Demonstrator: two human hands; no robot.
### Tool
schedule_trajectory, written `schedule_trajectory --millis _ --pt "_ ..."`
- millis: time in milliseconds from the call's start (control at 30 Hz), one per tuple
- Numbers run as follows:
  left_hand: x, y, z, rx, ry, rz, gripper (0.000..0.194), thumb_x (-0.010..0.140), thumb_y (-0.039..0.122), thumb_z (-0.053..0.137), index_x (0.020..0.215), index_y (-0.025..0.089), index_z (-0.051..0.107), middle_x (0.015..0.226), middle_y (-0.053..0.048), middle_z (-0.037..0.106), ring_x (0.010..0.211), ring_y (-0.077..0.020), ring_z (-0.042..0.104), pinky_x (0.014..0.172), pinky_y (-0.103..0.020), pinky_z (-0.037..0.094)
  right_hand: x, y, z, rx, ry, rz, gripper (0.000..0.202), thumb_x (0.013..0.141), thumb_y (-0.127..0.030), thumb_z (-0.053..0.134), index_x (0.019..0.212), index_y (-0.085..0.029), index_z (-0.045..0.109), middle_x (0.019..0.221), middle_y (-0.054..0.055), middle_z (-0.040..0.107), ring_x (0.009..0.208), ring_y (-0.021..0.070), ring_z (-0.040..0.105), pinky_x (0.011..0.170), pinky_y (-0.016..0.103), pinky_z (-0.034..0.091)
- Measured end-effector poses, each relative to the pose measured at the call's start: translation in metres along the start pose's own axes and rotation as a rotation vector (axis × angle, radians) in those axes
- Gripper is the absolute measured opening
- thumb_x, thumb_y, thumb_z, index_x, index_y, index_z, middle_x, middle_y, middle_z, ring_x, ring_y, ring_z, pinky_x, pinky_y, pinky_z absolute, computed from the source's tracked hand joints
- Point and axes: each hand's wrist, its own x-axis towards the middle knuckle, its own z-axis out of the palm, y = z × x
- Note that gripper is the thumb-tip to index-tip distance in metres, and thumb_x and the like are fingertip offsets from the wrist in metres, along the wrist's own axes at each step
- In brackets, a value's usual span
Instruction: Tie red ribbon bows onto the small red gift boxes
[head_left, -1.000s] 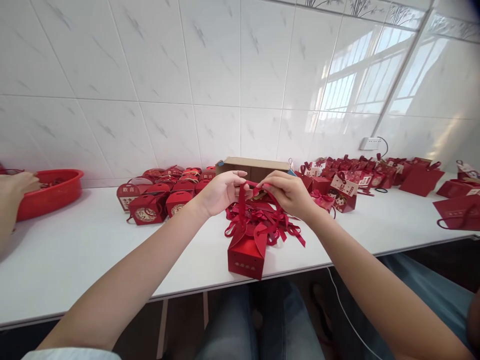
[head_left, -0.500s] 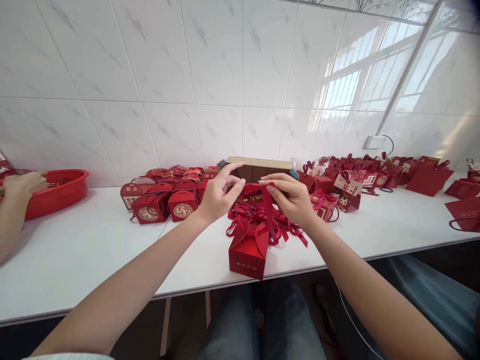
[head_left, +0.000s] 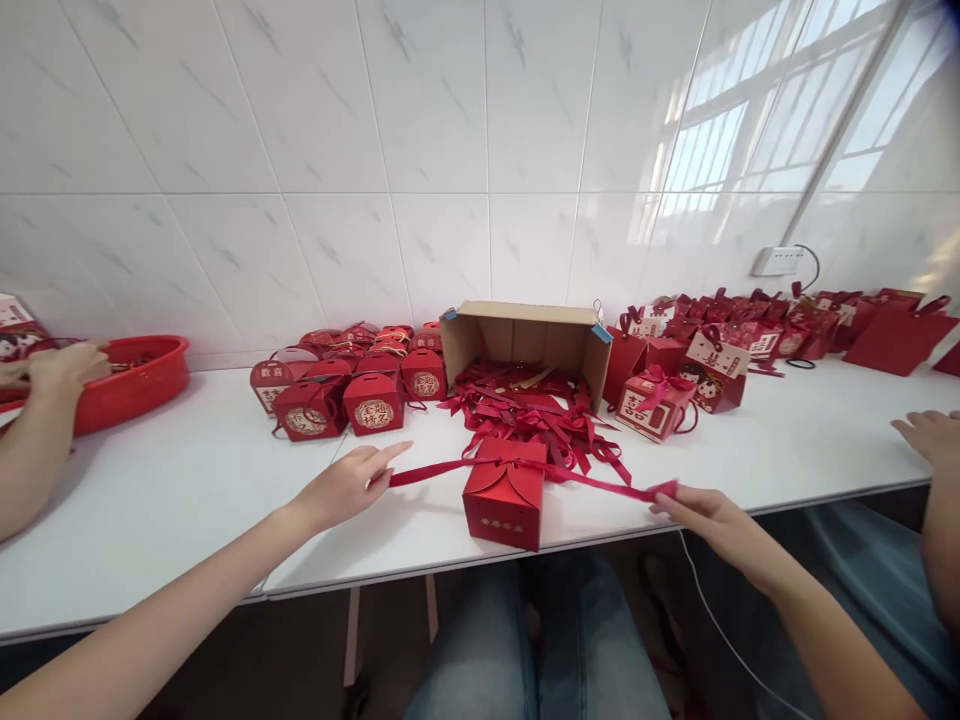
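Observation:
In front of me, near the table's front edge, stands a red gift box [head_left: 504, 508] with curved top flaps. A dark pink ribbon [head_left: 592, 481] crosses over its top and stretches out to both sides. My left hand [head_left: 349, 487] pinches one end of it, with the index finger pointing out. At the right, my right hand [head_left: 701, 515] grips the other end between thumb and fingers. Behind the gift box lies a heap of loose ribbons [head_left: 525, 420], spilling from an open cardboard box [head_left: 532, 312].
Several red gift boxes [head_left: 375, 405] stand at the left, and more gift boxes [head_left: 652, 405] at the right. Another person's hand [head_left: 67, 368] is over a red basin [head_left: 150, 385]. A further person's hand [head_left: 930, 435] rests at the table's right edge. A tiled wall stands behind.
My hands have come down and moved far apart, drawing the ribbon out sideways across the top of the gift box. Another person's hand has come into view at the right.

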Motion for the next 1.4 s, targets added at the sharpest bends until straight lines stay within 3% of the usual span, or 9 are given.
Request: schedule_trajectory --millis 200,333,533,700,933,1167,1233,1333,1400 --pt "0.035 0.060 0.011 -0.323 0.117 -0.062 0.019 0.081 0.037 0.056 0.092 0.022 0.060 0.099 -0.008 0.062 0.097 -0.0240 0.057 0.091 -0.037 0.043 0.020 -0.057 0.040 -0.112 0.289 -0.302 0.041 0.080 -0.051 0.058 0.111 -0.024 0.060 0.118 0.011 0.060 0.108 0.0272 0.056 0.093 0.045 0.044" --pt "0.059 0.091 0.023 -0.687 -0.019 -0.162 0.031 0.073 0.039 0.066 0.093 0.020 0.052 0.101 -0.005 0.056 0.100 -0.0211 0.055 0.093 -0.040 0.043 0.032 -0.084 0.079 0.030 0.040 -0.273 0.031 0.086 -0.050 0.052 0.089 -0.020 0.058 0.088 0.006 0.065 0.083 0.0200 0.062 0.078 0.036 0.049" --pt "0.067 0.101 0.039 -0.794 -0.185 -0.315 0.040 0.065 0.037 0.072 0.089 0.020 0.046 0.088 0.000 0.052 0.080 -0.0141 0.052 0.072 -0.028 0.044 0.039 -0.087 0.116 0.271 -0.149 -0.063 0.036 0.079 -0.053 0.058 0.074 -0.022 0.039 0.058 -0.006 0.051 0.052 0.0124 0.051 0.050 0.025 0.039" --pt "0.066 0.096 0.033 -0.811 -0.353 -0.375 0.043 0.066 0.054 0.068 0.070 0.019 0.043 0.058 0.007 0.040 0.048 -0.0071 0.032 0.045 -0.020 0.022 0.040 -0.088 0.105 0.389 -0.164 -0.023 0.042 0.072 -0.053 0.066 0.077 -0.023 0.037 0.052 -0.012 0.034 0.042 0.0063 0.028 0.041 0.020 0.021" --pt "0.065 0.070 0.022 -0.639 -0.415 -0.376 0.037 0.075 0.054 0.056 0.068 0.018 0.060 0.048 0.004 0.042 0.044 -0.0098 0.032 0.045 -0.023 0.020 0.042 -0.087 0.074 0.192 -0.136 -0.202 0.041 0.076 -0.051 0.062 0.067 -0.022 0.035 0.059 -0.008 0.033 0.052 0.0089 0.031 0.050 0.023 0.028" --pt "0.067 0.057 0.003 -0.743 -1.005 -0.237 0.017 0.067 0.033 0.067 0.070 0.018 0.073 0.048 0.002 0.044 0.044 -0.0092 0.030 0.043 -0.023 0.017 0.033 -0.096 0.057 -0.286 -0.140 -0.367 0.026 0.079 -0.026 0.056 0.055 -0.019 0.062 0.069 0.002 0.050 0.063 0.0145 0.050 0.062 0.030 0.039" --pt "0.066 0.067 0.002 -0.919 -0.919 -0.226 0.027 0.073 0.042 0.065 0.075 0.017 0.073 0.048 0.003 0.040 0.042 -0.0076 0.024 0.042 -0.024 0.015 0.035 -0.098 0.065 -0.421 0.053 -0.371 0.021 0.076 -0.023 0.057 0.057 -0.019 0.066 0.067 0.003 0.050 0.061 0.0158 0.050 0.061 0.031 0.039" --pt "0.064 0.094 0.007 -1.095 -0.531 -0.304 0.038 0.080 0.050 0.057 0.089 0.017 0.072 0.052 0.005 0.037 0.042 -0.0056 0.017 0.042 -0.023 0.015 0.043 -0.101 0.083 -0.356 0.390 -0.370 0.027 0.080 -0.028 0.056 0.057 -0.019 0.067 0.066 0.004 0.049 0.059 0.0164 0.049 0.060 0.032 0.040" --pt "0.062 0.114 0.013 -1.032 -0.314 -0.323 0.039 0.083 0.049 0.053 0.095 0.016 0.070 0.055 0.004 0.038 0.043 -0.0062 0.021 0.043 -0.022 0.021 0.050 -0.105 0.095 -0.190 0.411 -0.388 0.027 0.079 -0.030 0.059 0.055 -0.020 0.065 0.064 0.003 0.049 0.059 0.0155 0.049 0.058 0.030 0.040"
